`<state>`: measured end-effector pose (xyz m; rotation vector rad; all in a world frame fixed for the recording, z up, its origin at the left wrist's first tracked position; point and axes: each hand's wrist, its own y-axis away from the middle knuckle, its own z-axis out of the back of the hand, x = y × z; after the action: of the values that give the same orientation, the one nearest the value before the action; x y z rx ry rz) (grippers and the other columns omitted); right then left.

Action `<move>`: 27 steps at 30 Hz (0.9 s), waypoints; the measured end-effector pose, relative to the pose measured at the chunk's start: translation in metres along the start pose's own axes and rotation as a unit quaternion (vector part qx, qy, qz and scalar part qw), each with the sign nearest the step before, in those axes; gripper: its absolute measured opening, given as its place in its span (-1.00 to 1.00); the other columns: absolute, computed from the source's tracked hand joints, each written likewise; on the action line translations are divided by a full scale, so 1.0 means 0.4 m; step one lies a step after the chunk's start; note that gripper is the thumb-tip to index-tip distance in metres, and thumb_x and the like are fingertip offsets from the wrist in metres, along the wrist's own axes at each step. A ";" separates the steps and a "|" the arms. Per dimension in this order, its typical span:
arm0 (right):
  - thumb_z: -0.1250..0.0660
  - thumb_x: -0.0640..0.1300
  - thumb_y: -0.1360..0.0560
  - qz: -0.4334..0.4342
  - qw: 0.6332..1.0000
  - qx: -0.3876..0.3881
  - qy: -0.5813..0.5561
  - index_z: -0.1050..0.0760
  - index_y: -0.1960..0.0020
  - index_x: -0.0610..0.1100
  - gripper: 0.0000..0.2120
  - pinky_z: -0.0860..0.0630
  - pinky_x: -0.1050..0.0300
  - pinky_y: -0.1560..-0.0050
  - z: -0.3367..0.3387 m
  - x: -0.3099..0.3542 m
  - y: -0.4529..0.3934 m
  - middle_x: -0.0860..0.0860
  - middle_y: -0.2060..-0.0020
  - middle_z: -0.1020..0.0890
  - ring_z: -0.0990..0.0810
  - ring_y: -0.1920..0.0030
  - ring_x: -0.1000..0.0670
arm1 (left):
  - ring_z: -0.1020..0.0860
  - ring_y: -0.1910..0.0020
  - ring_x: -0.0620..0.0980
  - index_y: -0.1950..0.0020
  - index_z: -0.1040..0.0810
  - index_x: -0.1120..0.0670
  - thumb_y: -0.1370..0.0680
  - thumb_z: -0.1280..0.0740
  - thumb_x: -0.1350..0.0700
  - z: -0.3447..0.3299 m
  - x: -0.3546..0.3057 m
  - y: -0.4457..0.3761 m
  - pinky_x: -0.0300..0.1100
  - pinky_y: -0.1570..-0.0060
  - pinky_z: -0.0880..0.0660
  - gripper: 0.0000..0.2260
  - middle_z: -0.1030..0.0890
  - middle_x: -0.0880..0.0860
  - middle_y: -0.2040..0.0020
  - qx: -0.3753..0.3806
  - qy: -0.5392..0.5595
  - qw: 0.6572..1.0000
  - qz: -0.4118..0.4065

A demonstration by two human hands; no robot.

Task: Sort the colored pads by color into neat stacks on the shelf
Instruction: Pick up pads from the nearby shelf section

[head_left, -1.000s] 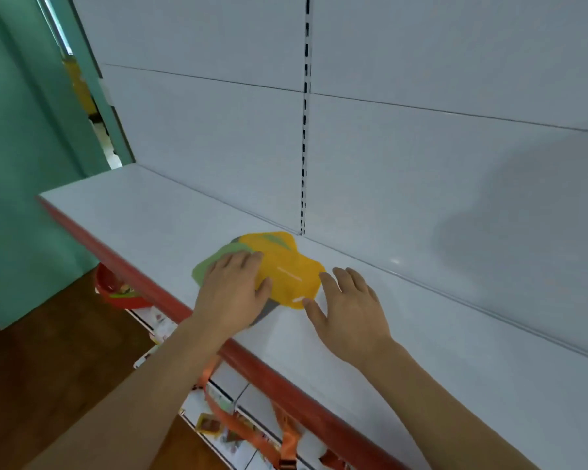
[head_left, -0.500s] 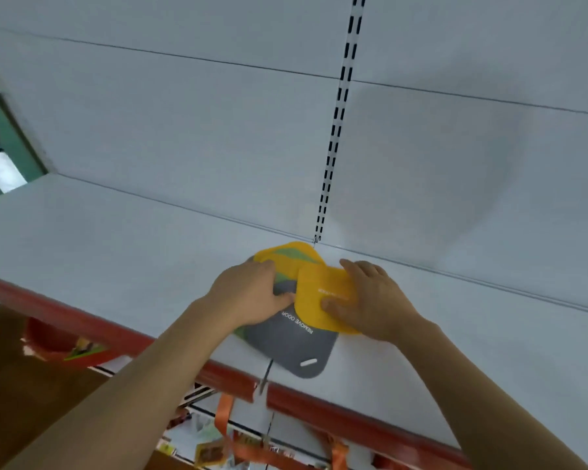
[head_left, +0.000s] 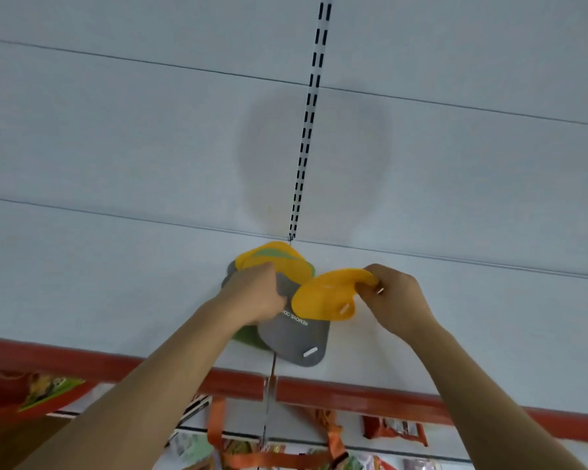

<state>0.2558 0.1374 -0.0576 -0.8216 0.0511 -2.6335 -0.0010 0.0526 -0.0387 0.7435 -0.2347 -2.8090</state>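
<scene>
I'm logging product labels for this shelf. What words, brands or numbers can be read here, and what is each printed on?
"REMOVE ODO": white print on the grey pad; it reads upside down from this view, and the rest is hidden under the left hand.
Yellow pad pinched by the right hand: no print readable.
Packets on the lower shelf: too blurred to read.

Two soft yellow pads: one lifted at 3 o'clock (head_left: 323,296), one flat at 12 o'clock (head_left: 279,262). One flat grey pad (head_left: 296,337) at 6 o'clock. One green pad (head_left: 248,337) at 7 o'clock.
</scene>
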 end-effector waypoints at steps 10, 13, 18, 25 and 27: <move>-0.20 -0.04 -0.71 -0.073 0.968 -0.195 -0.143 -0.45 -0.15 0.05 -0.92 -0.58 0.11 0.41 0.165 -0.041 0.199 0.02 0.28 -0.66 -0.66 0.40 0.06 | -0.55 0.09 0.06 -0.05 -0.42 0.02 -0.71 -0.25 0.01 0.026 -0.155 -0.016 -0.07 0.11 -0.45 -0.89 -0.57 0.06 0.10 -0.019 0.147 0.979 -0.137; -0.19 -0.07 -0.71 -0.100 0.956 -0.249 -0.120 -0.49 -0.17 0.10 -0.87 -0.63 -0.04 0.40 0.218 -0.092 0.264 0.04 0.27 -0.66 -0.65 0.38 0.05 | -0.58 0.06 0.10 0.03 -0.42 -0.03 -0.70 -0.28 0.00 -0.018 -0.223 -0.030 0.06 0.02 -0.50 -0.86 -0.59 0.05 0.11 -0.036 0.185 0.968 -0.164; -0.22 -0.08 -0.70 -0.147 0.937 -0.295 -0.114 -0.52 -0.15 0.10 -0.86 -0.59 -0.02 0.37 0.324 -0.221 0.398 0.07 0.24 -0.66 -0.64 0.29 0.06 | -0.59 0.01 0.07 -0.08 -0.47 0.06 -0.64 -0.36 0.10 -0.112 -0.400 0.008 -0.03 0.01 -0.52 -0.91 -0.63 0.05 0.01 -0.035 0.226 0.954 -0.196; -0.26 -0.03 -0.68 -0.180 0.916 -0.339 -0.121 -0.51 -0.07 0.13 -0.92 -0.46 0.11 0.34 0.513 -0.436 0.596 0.07 0.25 -0.64 -0.60 0.25 0.10 | -0.58 0.03 -0.13 -0.13 -0.47 -0.04 -0.64 -0.37 0.15 -0.283 -0.726 0.066 -0.22 0.18 -0.42 -0.86 -0.61 -0.08 -0.02 -0.021 0.261 0.936 -0.236; -0.27 -0.01 -0.67 -0.193 0.912 -0.345 -0.115 -0.54 -0.11 0.09 -0.92 -0.44 0.13 0.31 0.583 -0.518 0.658 0.07 0.22 -0.65 -0.62 0.21 0.08 | -0.58 -0.03 -0.13 -0.21 -0.49 -0.03 -0.64 -0.37 0.15 -0.347 -0.835 0.087 -0.25 0.16 -0.42 -0.82 -0.61 -0.09 -0.08 -0.017 0.289 0.928 -0.236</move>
<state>0.6328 -0.0127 -0.0149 -1.4947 0.8811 -2.8701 0.3573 0.0916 0.0055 1.7690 0.1153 -2.8178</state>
